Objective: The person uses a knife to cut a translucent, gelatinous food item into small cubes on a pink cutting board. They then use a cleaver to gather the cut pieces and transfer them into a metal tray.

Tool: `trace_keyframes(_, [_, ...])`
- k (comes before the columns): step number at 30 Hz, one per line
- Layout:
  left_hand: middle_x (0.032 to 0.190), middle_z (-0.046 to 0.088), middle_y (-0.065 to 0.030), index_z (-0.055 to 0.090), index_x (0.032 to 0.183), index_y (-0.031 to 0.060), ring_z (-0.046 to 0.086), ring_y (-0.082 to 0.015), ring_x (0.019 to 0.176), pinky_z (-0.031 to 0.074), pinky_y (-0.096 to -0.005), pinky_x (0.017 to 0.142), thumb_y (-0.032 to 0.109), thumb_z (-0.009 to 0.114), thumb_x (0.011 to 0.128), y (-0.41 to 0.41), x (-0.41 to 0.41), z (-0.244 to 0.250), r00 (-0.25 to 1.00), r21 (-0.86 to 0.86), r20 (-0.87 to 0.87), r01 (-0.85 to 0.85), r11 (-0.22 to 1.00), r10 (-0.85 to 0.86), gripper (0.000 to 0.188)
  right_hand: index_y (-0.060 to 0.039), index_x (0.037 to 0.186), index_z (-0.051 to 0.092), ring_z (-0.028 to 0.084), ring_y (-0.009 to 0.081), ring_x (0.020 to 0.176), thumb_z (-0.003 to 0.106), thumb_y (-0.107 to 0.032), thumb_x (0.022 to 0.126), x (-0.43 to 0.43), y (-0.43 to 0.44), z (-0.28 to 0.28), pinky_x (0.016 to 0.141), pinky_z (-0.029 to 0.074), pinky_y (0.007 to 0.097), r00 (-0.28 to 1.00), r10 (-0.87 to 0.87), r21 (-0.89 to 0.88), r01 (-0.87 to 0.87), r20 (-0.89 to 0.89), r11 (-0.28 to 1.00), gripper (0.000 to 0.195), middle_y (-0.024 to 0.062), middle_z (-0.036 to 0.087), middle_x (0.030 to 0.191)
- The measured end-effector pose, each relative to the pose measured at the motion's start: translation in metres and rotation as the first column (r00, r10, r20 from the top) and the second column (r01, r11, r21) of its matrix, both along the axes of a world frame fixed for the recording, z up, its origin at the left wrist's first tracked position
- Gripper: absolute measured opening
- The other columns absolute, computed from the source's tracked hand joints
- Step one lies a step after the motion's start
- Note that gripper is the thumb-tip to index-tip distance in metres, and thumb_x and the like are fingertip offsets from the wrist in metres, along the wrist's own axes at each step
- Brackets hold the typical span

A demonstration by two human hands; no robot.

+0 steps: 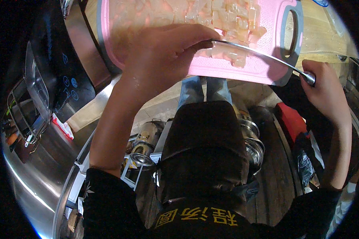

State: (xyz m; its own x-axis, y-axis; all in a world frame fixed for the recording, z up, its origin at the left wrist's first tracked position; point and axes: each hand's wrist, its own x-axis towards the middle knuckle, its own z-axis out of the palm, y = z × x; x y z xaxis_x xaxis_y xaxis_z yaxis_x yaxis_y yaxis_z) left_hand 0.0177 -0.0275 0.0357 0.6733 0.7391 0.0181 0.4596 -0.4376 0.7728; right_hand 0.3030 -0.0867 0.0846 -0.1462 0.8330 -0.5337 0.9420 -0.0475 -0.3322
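My right hand (326, 86) grips the handle of a kitchen knife (269, 56) with a metal bolster, its blade slanting up leftward across a pink cutting board (264, 70) with a grey rim. Beside the blade's far end is my left hand (164, 50), its fingertips bunched above the food; whether they pinch anything is hidden. Translucent pale jelly-like food (179, 13) covers much of the board. Toward the right it is cut into small blocks (232, 18). On the near side of the blade lies a short strip of pieces (230, 55).
An induction cooker (67, 59) with touch symbols stands left, near a clear plastic container (37, 80) and a wire basket (21, 119). Steel pots (143, 149) sit below counter level. A dark apron (206, 149) bearing writing covers my front. A red object (291, 119) is low at right.
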Motion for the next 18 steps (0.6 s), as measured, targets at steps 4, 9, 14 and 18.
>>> trace_keyframes(4, [0.084, 0.068, -0.0080, 0.067, 0.099, 0.0061, 0.064, -0.0146, 0.074, 0.052, -0.0285, 0.065, 0.007, 0.066, 0.080, -0.002, 0.002, -0.008, 0.999, 0.046, 0.050, 0.005, 0.999, -0.007, 0.020, 0.0035, 0.076, 0.057, 0.058, 0.0414, 0.074, 0.057, -0.001, 0.067, 0.001, -0.002, -0.006, 0.066, 0.045, 0.0462, 0.992, -0.019, -0.101, 0.032, 0.126, 0.994, 0.010, 0.0249, 0.058, 0.072])
trace_keyframes(9, [0.083, 0.068, -0.0072, 0.065, 0.092, 0.0134, 0.066, -0.0244, 0.073, 0.051, -0.0338, 0.059, 0.007, 0.068, 0.075, -0.005, -0.001, -0.021, 1.000, 0.189, 0.006, 0.009, 0.982, -0.011, 0.018, 0.0016, 0.076, 0.059, 0.059, 0.0417, 0.074, 0.056, -0.003, 0.068, -0.005, -0.007, -0.003, 0.069, 0.047, 0.0478, 0.987, 0.059, -0.035, -0.055, 0.151, 0.998, 0.010, 0.0242, 0.060, 0.073])
trace_keyframes(14, [0.083, 0.068, -0.0068, 0.065, 0.093, 0.0151, 0.066, -0.0252, 0.072, 0.051, -0.0344, 0.058, 0.007, 0.067, 0.076, -0.003, 0.000, -0.027, 0.999, 0.139, 0.040, -0.011, 0.990, 0.006, 0.019, 0.0027, 0.075, 0.053, 0.056, 0.0424, 0.075, 0.058, -0.002, 0.070, -0.003, -0.006, -0.006, 0.066, 0.045, 0.0462, 0.982, 0.013, -0.111, 0.009, 0.191, 0.994, 0.008, 0.0241, 0.057, 0.071])
trace_keyframes(18, [0.087, 0.067, -0.0094, 0.065, 0.099, 0.0102, 0.066, -0.0248, 0.077, 0.052, -0.0332, 0.065, 0.004, 0.064, 0.079, -0.004, -0.002, -0.027, 1.000, 0.119, -0.018, 0.028, 0.992, -0.026, 0.020, 0.0012, 0.077, 0.060, 0.060, 0.0413, 0.075, 0.058, -0.005, 0.069, -0.006, -0.006, -0.003, 0.070, 0.049, 0.0475, 0.977, 0.022, -0.117, 0.002, 0.212, 0.993, 0.010, 0.0237, 0.061, 0.074])
